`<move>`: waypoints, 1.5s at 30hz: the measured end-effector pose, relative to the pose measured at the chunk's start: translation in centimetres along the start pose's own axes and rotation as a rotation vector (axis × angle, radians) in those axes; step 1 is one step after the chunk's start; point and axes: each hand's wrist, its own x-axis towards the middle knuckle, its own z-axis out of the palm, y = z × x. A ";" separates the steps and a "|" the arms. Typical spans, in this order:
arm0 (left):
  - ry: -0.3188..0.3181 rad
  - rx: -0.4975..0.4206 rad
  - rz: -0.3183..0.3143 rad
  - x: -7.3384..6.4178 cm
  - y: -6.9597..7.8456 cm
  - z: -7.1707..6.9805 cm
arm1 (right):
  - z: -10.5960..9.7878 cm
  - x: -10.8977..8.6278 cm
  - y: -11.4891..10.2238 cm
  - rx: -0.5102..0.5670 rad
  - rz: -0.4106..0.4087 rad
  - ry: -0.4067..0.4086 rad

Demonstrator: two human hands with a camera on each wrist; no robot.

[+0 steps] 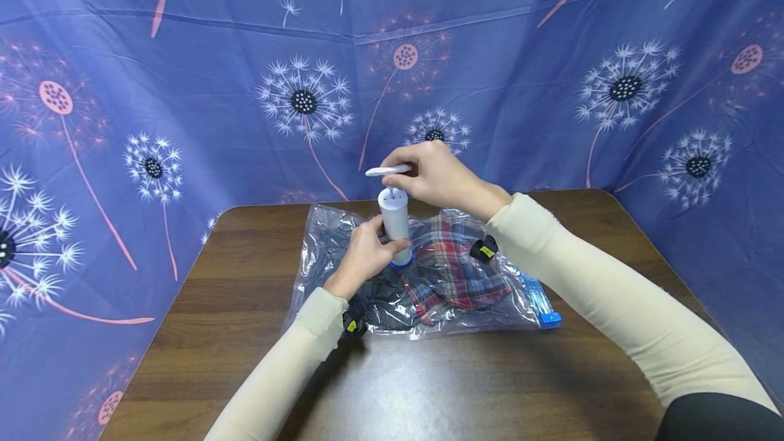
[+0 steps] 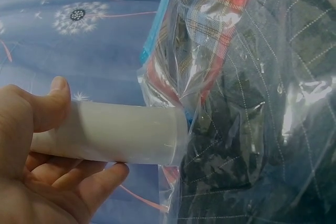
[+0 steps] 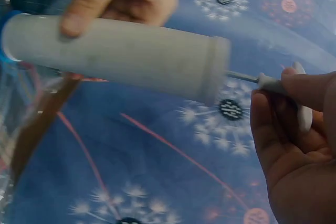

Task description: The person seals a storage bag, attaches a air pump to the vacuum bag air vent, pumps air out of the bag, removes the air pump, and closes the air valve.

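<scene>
A white hand pump (image 1: 395,220) stands upright on a clear vacuum storage bag (image 1: 367,322), its base at a blue valve (image 1: 401,261). My left hand (image 1: 366,250) grips the pump's barrel (image 3: 131,56) low down, thumb on one side and fingers on the other. Above it, my right hand (image 1: 431,172) holds the white T-shaped handle (image 1: 387,170) between thumb and fingers. A short length of metal rod (image 3: 242,76) shows between handle and barrel. Inside the bag lie a plaid red and blue garment (image 1: 450,257) and a dark quilted garment (image 2: 252,145).
The bag lies on a brown wooden table (image 1: 202,332), its blue zip slider (image 1: 550,319) at the right. Behind hangs a blue curtain (image 1: 214,87) with dandelion prints. Black wrist cameras (image 1: 484,249) sit near both hands.
</scene>
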 end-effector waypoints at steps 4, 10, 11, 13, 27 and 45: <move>0.004 -0.002 0.013 0.0 0.0 0.0 | 1.0 -0.5 0.8 0.004 0.022 -0.045; 0.015 -0.012 0.024 0.1 0.0 -0.1 | 1.6 -0.7 1.3 0.025 0.046 -0.040; 0.014 -0.015 0.021 0.1 0.0 -0.1 | 1.7 -0.7 1.3 0.028 0.043 -0.039; 0.013 -0.017 0.017 0.0 0.0 -0.2 | 1.7 -0.7 1.4 0.030 0.040 -0.039; 0.017 0.015 0.038 0.3 0.2 -0.2 | 0.8 -0.4 1.6 -0.025 -0.081 -0.070; 0.019 0.023 0.001 0.2 0.2 0.1 | -4.8 1.8 -3.1 -0.072 -0.204 0.138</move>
